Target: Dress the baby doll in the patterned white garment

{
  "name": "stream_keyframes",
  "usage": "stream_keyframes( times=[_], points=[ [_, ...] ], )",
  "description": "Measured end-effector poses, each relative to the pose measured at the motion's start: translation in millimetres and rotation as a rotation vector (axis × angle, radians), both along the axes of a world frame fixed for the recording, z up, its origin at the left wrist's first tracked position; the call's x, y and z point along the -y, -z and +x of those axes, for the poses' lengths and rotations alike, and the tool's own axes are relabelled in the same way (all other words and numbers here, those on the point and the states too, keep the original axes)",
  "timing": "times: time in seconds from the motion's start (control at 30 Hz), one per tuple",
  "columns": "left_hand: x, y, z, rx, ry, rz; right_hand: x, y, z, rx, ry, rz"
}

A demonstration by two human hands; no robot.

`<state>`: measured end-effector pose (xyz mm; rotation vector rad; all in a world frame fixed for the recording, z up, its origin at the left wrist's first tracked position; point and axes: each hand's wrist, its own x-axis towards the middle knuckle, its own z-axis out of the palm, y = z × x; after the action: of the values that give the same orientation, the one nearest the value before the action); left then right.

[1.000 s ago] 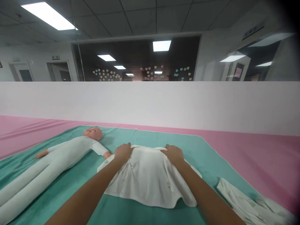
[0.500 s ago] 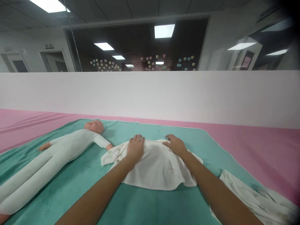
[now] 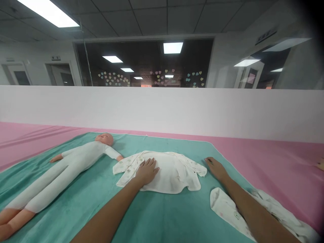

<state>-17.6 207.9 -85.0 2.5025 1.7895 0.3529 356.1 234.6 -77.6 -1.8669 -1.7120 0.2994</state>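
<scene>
A small white baby shirt (image 3: 168,168) with a faint print on its sleeves lies spread out on a green towel (image 3: 162,216). My left hand (image 3: 147,172) rests flat on the left part of the shirt, fingers stretched out. Just past the end of the right sleeve, over the towel, is my right hand (image 3: 215,167). Its fingers are loosely bent and slightly apart, and I see nothing in them. Beneath my right forearm, another white printed baby garment (image 3: 226,206) is partly hidden.
To the left a baby doll (image 3: 81,158) in a white suit lies on its back, one hand close to the shirt's left sleeve. Pink cloth (image 3: 253,155) surrounds the towel. A low white wall (image 3: 162,111) stands behind. Part of a hand-like shape (image 3: 321,164) shows at the right edge.
My right hand has left the shirt's upper edge and moved right, beyond the sleeve, which now lies spread out. My left hand has shifted slightly down the shirt. The view has tilted up slightly.
</scene>
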Motion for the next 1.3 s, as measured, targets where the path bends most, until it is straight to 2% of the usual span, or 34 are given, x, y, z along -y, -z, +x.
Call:
stream_keyframes(
  times=[0.1,0.17,0.27,0.33,0.43,0.53,0.63,0.73,0.8,0.9,1.03,1.13,1.23,1.3],
  points=[
    [14.9,-5.2,-9.2,0.04,-0.023,0.033,6.4,-3.0,-11.4,0.035,-0.008,0.092],
    [23.2,-10.9,-19.7,0.065,-0.062,0.076,14.0,-4.5,-37.9,0.099,-0.117,0.191],
    [29.7,-20.4,-39.1,0.061,-0.242,0.146,28.2,-3.8,-84.2,0.211,-0.33,0.254],
    [30.3,-25.1,-49.3,0.044,-0.369,0.154,35.4,-1.9,-104.9,0.276,-0.381,0.249],
    [28.8,-28.2,-55.9,0.045,-0.42,0.129,42.4,-0.1,-114.4,0.336,-0.36,0.249],
    [26.5,-29.8,-56.4,0.071,-0.43,0.111,54.7,-2.8,-117.8,0.327,-0.408,0.333],
    [25.0,-31.2,-57.1,0.105,-0.476,0.101,76.5,-8.0,-135.1,0.303,-0.622,0.402],
    [25.5,-30.0,-56.6,0.124,-0.478,0.096,95.6,-11.0,-157.5,0.356,-0.819,0.393],
    [26.4,-27.6,-55.0,0.118,-0.444,0.084,99.9,-10.9,-164.4,0.417,-0.817,0.381],
    [26.2,-24.3,-54.5,0.109,-0.423,0.072,94.9,-9.5,-158.9,0.478,-0.715,0.367],
    [20.9,-23.4,-62.6,0.133,-0.488,0.088,85.6,-9.2,-144.8,0.527,-0.592,0.322],
    [18.5,-25.0,-68.6,0.165,-0.526,0.098,87.6,-10.1,-145.5,0.569,-0.522,0.314],
    [24.9,-32.0,-77.4,0.214,-0.509,0.117,96.1,-12.2,-157.8,0.491,-0.523,0.31],
    [34.8,-41.6,-95.2,0.246,-0.49,0.139,99.3,-15.8,-173.6,0.316,-0.553,0.294]
  ],
)
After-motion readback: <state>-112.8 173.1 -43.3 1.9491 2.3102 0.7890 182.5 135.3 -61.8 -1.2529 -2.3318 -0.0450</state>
